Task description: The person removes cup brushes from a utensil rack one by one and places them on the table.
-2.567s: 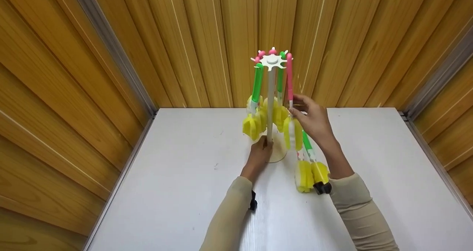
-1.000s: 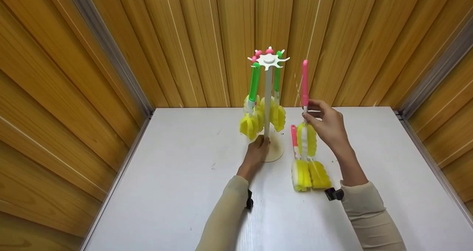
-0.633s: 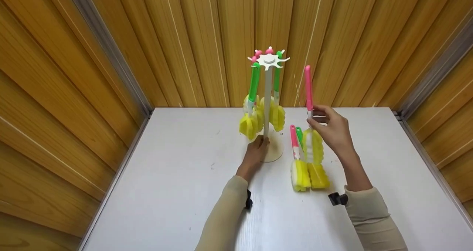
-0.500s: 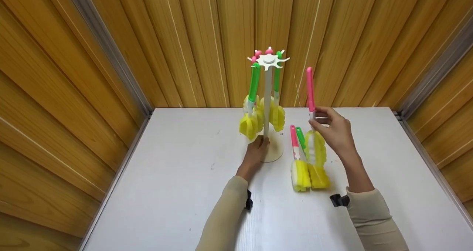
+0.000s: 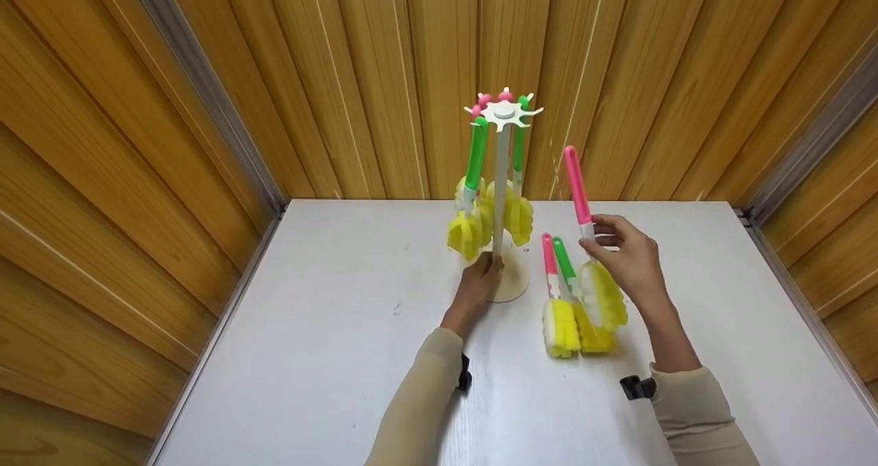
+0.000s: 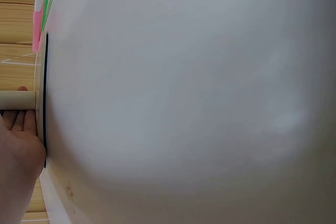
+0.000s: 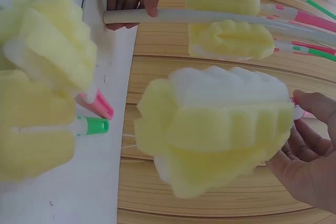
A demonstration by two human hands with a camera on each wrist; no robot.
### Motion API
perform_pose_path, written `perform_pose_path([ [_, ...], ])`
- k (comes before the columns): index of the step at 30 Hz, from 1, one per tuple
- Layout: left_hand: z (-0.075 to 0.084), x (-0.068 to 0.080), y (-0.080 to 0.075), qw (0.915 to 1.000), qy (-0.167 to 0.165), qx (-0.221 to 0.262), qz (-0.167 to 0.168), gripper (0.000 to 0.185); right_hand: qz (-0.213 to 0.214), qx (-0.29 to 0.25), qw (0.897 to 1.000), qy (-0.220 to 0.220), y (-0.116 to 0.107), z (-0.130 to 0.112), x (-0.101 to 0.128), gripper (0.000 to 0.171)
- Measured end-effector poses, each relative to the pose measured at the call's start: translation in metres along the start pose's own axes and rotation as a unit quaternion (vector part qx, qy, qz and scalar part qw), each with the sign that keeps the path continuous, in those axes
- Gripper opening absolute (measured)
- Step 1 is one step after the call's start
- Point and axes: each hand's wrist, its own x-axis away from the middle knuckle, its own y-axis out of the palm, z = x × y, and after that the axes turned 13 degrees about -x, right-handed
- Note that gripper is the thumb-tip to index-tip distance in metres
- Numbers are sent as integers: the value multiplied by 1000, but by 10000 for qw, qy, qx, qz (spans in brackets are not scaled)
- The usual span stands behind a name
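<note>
A white stand (image 5: 501, 191) with a star-shaped top holds several hanging sponge brushes with green and pink handles. My left hand (image 5: 488, 268) grips the stand's pole just above its round base (image 5: 516, 289); the left wrist view shows the pole (image 6: 16, 99) by that hand (image 6: 18, 140). My right hand (image 5: 595, 238) pinches a pink-handled brush (image 5: 576, 184) at its neck, tilted, with its yellow sponge (image 7: 215, 129) hanging just above the table. Right below it lie two brushes, one pink-handled (image 5: 549, 260) and one green-handled (image 5: 564, 263).
The white table (image 5: 329, 356) sits in a corner of wooden plank walls (image 5: 343, 75) with metal strips at the edges. The right wrist view shows the two lying sponges (image 7: 37, 77) and the stand's hanging sponges (image 7: 231, 35).
My right hand lifted the pink-handled brush off the stand, carried it right and lowered it, tilting, beside the two lying brushes. My left hand has stayed on the pole.
</note>
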Motion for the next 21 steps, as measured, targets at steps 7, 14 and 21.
perform_pose_path([
  [7, 1, 1, 1, 9997, -84, 182, -143, 50, -5, 32, 10000, 21, 2, 12, 5, 46],
  [14, 1, 1, 2, 9997, -84, 166, -148, 52, -29, -14, 9993, 381, 0, 15, 8, 49],
  [21, 1, 1, 3, 9998, -139, 103, -92, 50, -81, -132, 9989, 446, -3, 27, 9, 48],
])
